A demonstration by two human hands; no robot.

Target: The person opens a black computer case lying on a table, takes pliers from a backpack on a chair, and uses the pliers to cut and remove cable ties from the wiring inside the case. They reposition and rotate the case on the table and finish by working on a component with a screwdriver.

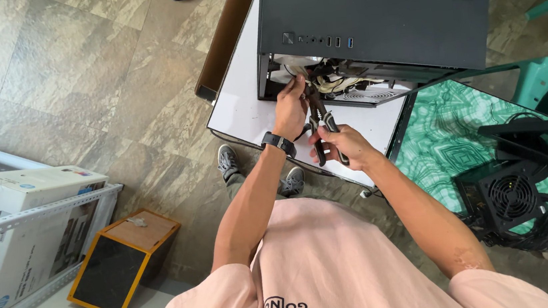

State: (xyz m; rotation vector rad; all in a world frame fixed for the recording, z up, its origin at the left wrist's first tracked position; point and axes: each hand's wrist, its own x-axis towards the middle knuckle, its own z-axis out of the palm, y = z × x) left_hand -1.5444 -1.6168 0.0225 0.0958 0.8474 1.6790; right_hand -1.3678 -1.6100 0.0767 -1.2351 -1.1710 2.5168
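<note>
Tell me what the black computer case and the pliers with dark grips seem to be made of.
The black computer case looks like painted sheet metal, matte, with flat panels and crisp edges. The pliers in the right hand seem steel-jawed, handles probably rubber or plastic coated, dark with a lighter stripe; too small to be sure.

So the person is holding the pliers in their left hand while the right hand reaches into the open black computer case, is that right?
Not quite: the hands are swapped. In the head view the right hand holds the pliers, and the left hand, with a dark watch on its wrist, reaches into the open black computer case.
</note>
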